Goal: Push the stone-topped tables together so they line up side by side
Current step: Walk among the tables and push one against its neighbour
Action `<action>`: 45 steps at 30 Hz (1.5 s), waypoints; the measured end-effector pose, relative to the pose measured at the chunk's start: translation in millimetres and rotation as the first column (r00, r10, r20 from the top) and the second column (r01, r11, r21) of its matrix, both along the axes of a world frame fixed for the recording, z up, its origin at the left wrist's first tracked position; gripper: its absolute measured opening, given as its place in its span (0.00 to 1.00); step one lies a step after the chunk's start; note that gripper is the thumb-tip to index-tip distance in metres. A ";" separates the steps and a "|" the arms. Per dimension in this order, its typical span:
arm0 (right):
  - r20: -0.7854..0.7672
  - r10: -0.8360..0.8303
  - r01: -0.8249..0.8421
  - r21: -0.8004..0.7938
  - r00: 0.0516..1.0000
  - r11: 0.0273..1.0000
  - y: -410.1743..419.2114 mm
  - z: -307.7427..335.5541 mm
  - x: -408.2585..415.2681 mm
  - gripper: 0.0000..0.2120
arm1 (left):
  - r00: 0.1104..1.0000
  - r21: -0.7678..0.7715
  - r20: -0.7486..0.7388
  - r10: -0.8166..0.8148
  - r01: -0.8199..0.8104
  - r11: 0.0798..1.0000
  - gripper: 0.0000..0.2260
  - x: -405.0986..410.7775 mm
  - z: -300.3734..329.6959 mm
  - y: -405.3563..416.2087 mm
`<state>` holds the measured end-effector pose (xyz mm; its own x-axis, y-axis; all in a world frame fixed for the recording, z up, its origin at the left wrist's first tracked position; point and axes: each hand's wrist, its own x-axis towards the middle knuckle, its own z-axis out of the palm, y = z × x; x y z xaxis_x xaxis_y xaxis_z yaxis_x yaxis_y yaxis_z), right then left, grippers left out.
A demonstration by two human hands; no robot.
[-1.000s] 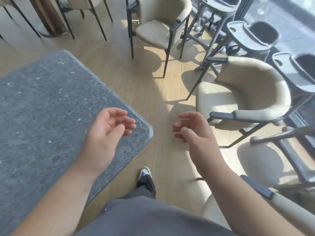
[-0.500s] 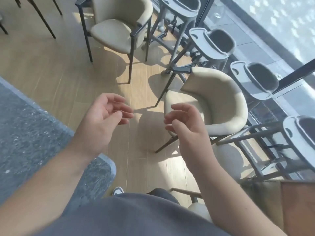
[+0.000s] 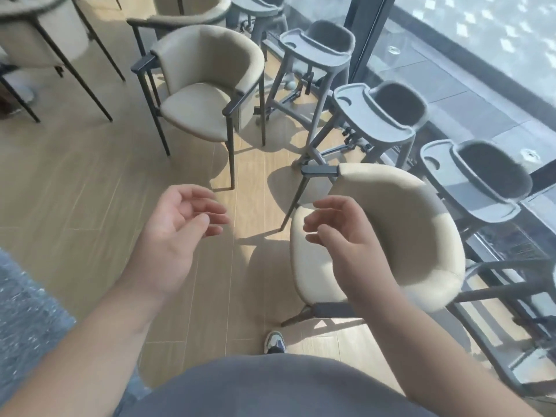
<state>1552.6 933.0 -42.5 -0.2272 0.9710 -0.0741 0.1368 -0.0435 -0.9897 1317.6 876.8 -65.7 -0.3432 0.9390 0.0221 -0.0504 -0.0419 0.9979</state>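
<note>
The view has swung away from the stone table (image 3: pixel 27 314), now a sliver left of the left hand (image 3: pixel 177 233); it and the right hand (image 3: pixel 343 236) hang loosely curled, empty, so pushing is paused.

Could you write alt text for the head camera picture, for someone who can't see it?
A person's left hand and right hand hang empty, fingers loosely curled, above a wooden floor. Beige armchairs and grey high chairs stand ahead by a window; a stone-topped table edges in at left.

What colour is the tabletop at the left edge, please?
Speckled grey stone-topped table, seen in the head view.
</note>
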 end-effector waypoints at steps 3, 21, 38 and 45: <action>-0.012 0.094 -0.094 0.007 0.995 0.996 41.1 1.9 -16.9 0.17 | 0.996 0.008 -0.025 0.081 -0.081 0.997 0.13 -8.4 3.0 19.5; -0.003 0.545 -0.545 0.003 0.839 0.839 182.3 -12.3 -351.4 0.18 | 0.797 -0.026 -0.029 0.603 -0.604 0.796 0.13 -289.3 -15.3 44.1; -0.071 0.771 -0.772 0.013 0.633 0.636 267.8 -14.5 -695.4 0.16 | 0.606 -0.103 -0.094 0.790 -0.795 0.598 0.13 -557.3 -5.7 98.4; -0.067 0.835 -0.833 0.066 0.546 0.549 375.0 -16.7 -826.0 0.16 | 0.509 -0.064 -0.125 0.852 -0.861 0.505 0.16 -667.1 -7.8 195.4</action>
